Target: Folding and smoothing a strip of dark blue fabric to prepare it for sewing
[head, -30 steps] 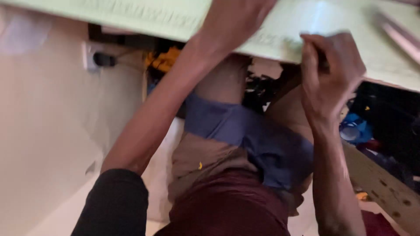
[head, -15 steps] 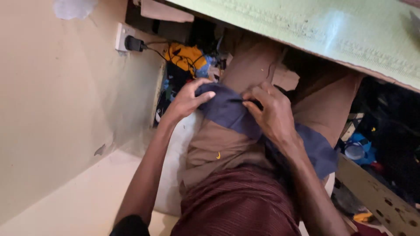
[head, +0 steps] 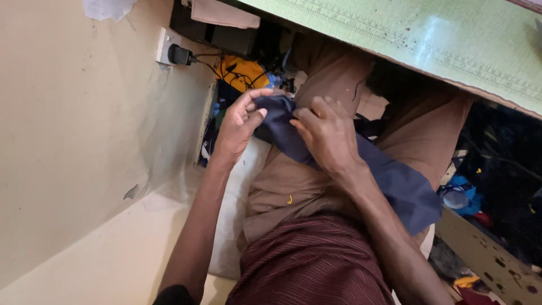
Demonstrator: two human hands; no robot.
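A dark navy piece of cloth (head: 395, 183) lies across my lap, over tan trousers (head: 293, 186). My left hand (head: 240, 124) pinches the cloth's upper left end between thumb and fingers. My right hand (head: 327, 135) rests on the cloth just to the right, fingers curled into its folded edge. The cloth's other end hangs over my right thigh. A maroon striped shirt (head: 310, 265) fills the bottom of the view.
A green table top (head: 429, 39) with ruler markings juts over my knees. A beige wall (head: 73, 130) at left carries a white socket with a black plug (head: 172, 53). Yellow and blue clutter (head: 243, 73) sits under the table; more bits lie at right (head: 463, 197).
Both hands came down from the table's edge to my lap and took hold of the navy cloth. Since half a second ago they have bunched its left end more tightly.
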